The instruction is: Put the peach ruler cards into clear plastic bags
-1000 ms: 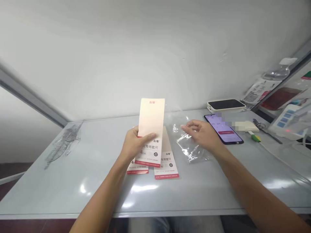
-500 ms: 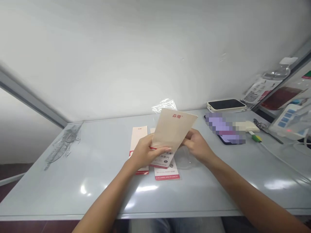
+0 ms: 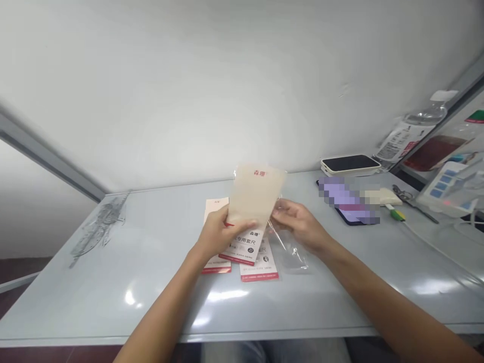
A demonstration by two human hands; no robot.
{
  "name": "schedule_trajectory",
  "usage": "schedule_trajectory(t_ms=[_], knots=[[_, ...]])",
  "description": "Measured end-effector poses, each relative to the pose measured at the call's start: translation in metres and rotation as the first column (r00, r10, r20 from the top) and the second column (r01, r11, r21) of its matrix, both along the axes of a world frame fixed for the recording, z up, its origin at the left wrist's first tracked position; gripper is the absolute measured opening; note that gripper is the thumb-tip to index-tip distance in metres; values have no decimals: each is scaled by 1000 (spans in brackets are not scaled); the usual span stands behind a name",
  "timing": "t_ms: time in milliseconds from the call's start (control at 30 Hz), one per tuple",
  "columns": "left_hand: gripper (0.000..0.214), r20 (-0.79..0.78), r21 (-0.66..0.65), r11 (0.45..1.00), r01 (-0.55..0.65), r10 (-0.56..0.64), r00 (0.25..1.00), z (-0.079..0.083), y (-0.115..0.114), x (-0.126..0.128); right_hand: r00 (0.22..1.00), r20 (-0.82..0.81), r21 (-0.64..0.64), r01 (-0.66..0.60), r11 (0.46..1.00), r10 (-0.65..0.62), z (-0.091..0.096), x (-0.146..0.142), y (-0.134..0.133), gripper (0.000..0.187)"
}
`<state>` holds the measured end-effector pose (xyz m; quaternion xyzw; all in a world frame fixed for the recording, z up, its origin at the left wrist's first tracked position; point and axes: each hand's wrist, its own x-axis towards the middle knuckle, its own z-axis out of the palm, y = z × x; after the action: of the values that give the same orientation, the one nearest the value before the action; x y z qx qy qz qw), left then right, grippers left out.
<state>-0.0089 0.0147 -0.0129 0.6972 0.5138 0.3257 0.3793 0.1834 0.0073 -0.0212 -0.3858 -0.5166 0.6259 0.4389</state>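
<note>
My left hand (image 3: 217, 233) is closed around the left edge of a cream card packet (image 3: 254, 196) with red print, its thumb across the front. The packet is raised and tilted above the table. A clear plastic bag (image 3: 293, 257) hangs beside it, pinched in my right hand (image 3: 298, 222); some of those fingertips are hidden. Under the held packet lie two more printed packets with red lower borders: one on the left (image 3: 216, 205), partly behind my left hand, and one nearer the middle (image 3: 260, 269), partly covered.
The grey table (image 3: 151, 287) meets a white wall at the back. To the right are a phone in a pale case (image 3: 351, 164), a blurred purple-screened phone (image 3: 346, 201), scissors (image 3: 419, 207), a white cable and a plastic bottle (image 3: 419, 126). Clear wrapping (image 3: 100, 227) lies left.
The held packet has moved slightly left and down. The clear bag shows more on its right, with my right hand's fingers on it. The packets on the table have stayed put.
</note>
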Motion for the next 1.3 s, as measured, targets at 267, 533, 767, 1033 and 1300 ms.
schedule_trajectory(t_ms=[267,533,767,1033,1300], knots=[[34,105,-10,995,-100,101,989,-3,5,-1,999,-22,-73,-25,997,24,0,6,5,25],[28,203,-160,987,-14,47,978,-5,8,-7,997,34,-129,69,989,-65,-6,8,8,32],[28,191,-189,982,-5,42,981,-1,8,-8,998,-18,-181,48,982,-52,-10,2,7,44],[28,165,-108,985,-131,148,975,-8,6,0,998,-52,-237,-42,970,31,-18,-8,3,19],[27,284,-63,990,-127,140,949,-13,4,4,993,-76,-176,73,982,-87,-21,-22,-4,22]])
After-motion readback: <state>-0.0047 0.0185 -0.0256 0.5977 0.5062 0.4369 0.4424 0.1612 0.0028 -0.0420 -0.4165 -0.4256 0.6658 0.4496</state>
